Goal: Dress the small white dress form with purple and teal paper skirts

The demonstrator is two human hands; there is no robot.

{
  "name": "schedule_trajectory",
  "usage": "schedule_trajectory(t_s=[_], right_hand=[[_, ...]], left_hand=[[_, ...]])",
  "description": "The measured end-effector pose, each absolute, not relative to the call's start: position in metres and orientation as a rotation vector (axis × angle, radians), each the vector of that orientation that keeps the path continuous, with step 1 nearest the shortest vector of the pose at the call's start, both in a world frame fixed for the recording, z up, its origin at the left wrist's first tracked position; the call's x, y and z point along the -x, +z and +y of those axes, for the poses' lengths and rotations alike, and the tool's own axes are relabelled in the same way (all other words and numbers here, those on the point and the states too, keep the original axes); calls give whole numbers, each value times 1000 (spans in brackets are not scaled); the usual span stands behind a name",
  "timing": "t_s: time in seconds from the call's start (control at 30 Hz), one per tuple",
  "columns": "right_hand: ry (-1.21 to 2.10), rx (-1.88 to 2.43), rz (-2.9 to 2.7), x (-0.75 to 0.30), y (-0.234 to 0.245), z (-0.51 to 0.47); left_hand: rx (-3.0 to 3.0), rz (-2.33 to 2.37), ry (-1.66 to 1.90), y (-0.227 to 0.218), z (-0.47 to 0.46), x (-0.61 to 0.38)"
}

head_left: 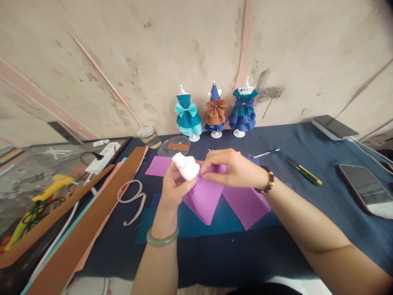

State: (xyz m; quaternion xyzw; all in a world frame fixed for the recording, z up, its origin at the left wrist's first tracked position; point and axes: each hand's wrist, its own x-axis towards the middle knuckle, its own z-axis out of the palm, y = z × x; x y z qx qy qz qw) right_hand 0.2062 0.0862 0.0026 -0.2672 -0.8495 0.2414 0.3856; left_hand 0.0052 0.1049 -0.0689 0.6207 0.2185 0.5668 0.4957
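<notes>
My left hand (173, 186) grips a small white mannequin torso (186, 165) above the dark blue cloth-covered table (307, 196). My right hand (233, 169) pinches a piece of purple fabric (204, 198) against the torso's side. The purple piece hangs down in folds below both hands. More purple fabric (247, 205) lies flat under my right wrist, on top of teal fabric (190, 225).
Three dressed mini mannequins (216, 110) stand by the wall. A glass jar (149, 136) and clear dish (175, 146) sit left of them. Brown strips (92, 221), white tape (133, 198) and yellow glue gun (52, 186) lie left. Pen (266, 153), cutter (303, 171) and phones (367, 190) lie right.
</notes>
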Motion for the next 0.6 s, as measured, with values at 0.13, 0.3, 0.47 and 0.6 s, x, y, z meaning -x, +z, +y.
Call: schedule_trajectory(t_s=[0.13, 0.3, 0.47, 0.6], right_hand=[[635, 671, -2169, -208, 3, 87], [624, 724, -2179, -210, 3, 87], [637, 677, -2214, -208, 5, 84], [660, 618, -2217, -208, 5, 86]], left_hand=[[-1518, 524, 1364, -67, 105, -5], [-1516, 512, 1378, -66, 105, -6], [-1508, 529, 1368, -65, 105, -6], [-1513, 526, 1375, -64, 104, -7]])
